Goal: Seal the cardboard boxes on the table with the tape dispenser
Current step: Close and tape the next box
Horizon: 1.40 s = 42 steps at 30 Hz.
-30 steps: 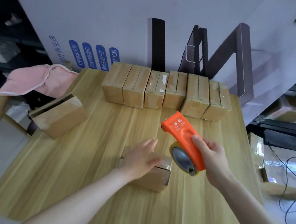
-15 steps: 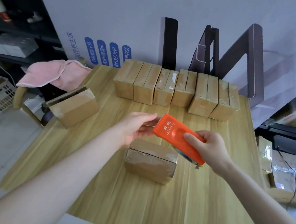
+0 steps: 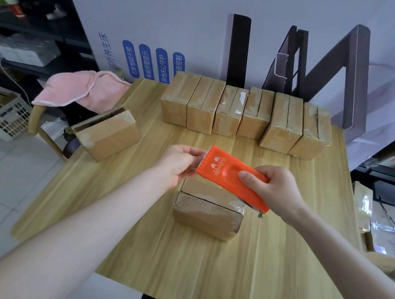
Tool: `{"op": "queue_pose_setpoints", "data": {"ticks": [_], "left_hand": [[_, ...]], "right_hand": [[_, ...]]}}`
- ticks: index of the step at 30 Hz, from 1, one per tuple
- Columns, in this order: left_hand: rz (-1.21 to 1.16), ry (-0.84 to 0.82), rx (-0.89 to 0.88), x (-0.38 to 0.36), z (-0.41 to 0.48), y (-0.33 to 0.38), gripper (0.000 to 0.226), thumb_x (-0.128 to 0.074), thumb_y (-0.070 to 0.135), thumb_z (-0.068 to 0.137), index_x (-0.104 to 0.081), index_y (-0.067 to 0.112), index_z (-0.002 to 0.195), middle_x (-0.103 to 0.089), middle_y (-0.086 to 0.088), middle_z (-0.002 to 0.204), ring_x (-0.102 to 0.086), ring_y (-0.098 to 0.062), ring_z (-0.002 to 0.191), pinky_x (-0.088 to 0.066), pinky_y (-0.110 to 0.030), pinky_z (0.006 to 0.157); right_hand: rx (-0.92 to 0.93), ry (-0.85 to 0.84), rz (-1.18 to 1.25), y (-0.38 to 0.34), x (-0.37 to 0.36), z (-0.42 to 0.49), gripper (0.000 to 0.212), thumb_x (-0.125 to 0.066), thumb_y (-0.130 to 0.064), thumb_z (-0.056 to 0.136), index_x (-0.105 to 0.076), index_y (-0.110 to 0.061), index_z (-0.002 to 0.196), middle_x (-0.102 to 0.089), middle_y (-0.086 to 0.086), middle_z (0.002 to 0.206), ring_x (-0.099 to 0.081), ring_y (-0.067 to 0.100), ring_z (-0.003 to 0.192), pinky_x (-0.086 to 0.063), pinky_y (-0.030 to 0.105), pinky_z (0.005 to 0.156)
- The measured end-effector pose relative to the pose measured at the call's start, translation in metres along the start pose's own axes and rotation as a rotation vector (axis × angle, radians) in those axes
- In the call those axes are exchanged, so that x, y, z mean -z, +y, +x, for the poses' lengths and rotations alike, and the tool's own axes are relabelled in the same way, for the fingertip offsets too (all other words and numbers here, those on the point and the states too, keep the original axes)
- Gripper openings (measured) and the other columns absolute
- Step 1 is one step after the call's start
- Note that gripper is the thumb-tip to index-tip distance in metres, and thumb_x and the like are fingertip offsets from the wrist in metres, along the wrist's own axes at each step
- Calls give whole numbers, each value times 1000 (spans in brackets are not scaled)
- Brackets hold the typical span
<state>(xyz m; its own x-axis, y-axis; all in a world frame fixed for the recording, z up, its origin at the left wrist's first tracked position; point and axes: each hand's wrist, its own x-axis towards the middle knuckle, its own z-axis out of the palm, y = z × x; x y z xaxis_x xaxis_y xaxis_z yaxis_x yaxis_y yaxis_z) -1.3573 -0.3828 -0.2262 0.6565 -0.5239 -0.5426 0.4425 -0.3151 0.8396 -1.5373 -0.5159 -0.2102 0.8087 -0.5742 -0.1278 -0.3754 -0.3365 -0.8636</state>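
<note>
Left hand (image 3: 179,162) risen, pinching dispenser (image 3: 225,175) front, right grip (image 3: 274,189) behind

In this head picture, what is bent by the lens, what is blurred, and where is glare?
Head view: the wide lens tilts the left shelves; the tape dispenser, left hand and right hand are sharp; the corners are soft; tape on the back boxes shines faintly; shadows are soft.

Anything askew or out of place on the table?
Yes: one cardboard box sits skewed at the table's left edge, seemingly overhanging it, a flap ajar, apart from the tidy back row.
</note>
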Motion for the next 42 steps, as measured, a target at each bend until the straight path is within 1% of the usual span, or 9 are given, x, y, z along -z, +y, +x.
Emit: {"op": "queue_pose_setpoints", "data": {"ticks": [5,9,12,16,19,24,32,38,42], "left_hand": [[168,167,-133,0,13,-9,33,-51,-13,80,-65,14,67,-65,2,55,-57,-8,45,-49,-23,46],[242,303,-164,44,26,-9,30,-60,-14,76,-64,13,63,-66,-3,59,-57,-13,48,-51,-25,50],[268,382,-130,76,28,-25,26,-64,-11,77,-65,12,65,-68,-7,65,-58,-15,52,-53,-27,54],[324,428,-119,75,25,-57,18,-69,1,77,-70,16,66,-71,1,61,-65,-15,57,-58,-31,65],[305,464,-122,76,29,-69,15,-71,7,78,-71,17,66,-71,3,61,-65,-12,57,-58,-30,64],[268,513,-89,73,40,-87,16,-71,9,79,-70,18,65,-70,2,60,-64,-11,54,-57,-27,60],[206,530,17,77,61,-120,18,-75,12,79,-70,22,64,-69,6,59,-65,-10,55,-57,-26,60],[57,476,60,67,72,-144,17,-74,3,79,-68,17,72,-71,-8,77,-65,-14,60,-55,-28,61],[0,451,85,56,73,-160,11,-74,8,80,-72,19,82,-72,6,73,-67,-5,61,-50,-23,63]], "right_hand": [[-4,-32,-153,-9,-13,6,38,-73,-46,81,-70,-9,74,-69,9,65,-66,25,52,-54,45,46],[-93,-51,-159,18,15,-5,30,-75,-39,80,-69,-13,67,-66,6,54,-59,15,39,-46,28,34],[-184,-75,-169,42,36,-19,23,-78,-38,77,-71,-19,65,-67,-2,53,-61,14,40,-44,24,34],[-229,-139,-312,57,24,-16,27,-76,-49,74,-69,-24,64,-65,-8,53,-62,8,42,-45,22,35],[-219,-165,-512,57,14,-7,33,-68,-61,73,-62,-30,62,-60,-10,54,-58,-2,41,-36,14,32],[-254,-189,-754,62,-11,13,40,-61,-67,76,-62,-27,70,-61,-11,69,-58,5,60,-38,22,46],[-297,-157,-768,75,-17,25,40,-62,-66,75,-59,-27,65,-60,-13,66,-56,4,59,-34,22,45],[-297,-158,-768,79,-16,22,39,-61,-66,76,-62,-28,67,-61,-12,68,-60,6,56,-37,21,42],[-291,-159,-765,81,-17,20,37,-61,-65,77,-64,-29,71,-62,-13,69,-59,4,59,-39,21,45]]}}
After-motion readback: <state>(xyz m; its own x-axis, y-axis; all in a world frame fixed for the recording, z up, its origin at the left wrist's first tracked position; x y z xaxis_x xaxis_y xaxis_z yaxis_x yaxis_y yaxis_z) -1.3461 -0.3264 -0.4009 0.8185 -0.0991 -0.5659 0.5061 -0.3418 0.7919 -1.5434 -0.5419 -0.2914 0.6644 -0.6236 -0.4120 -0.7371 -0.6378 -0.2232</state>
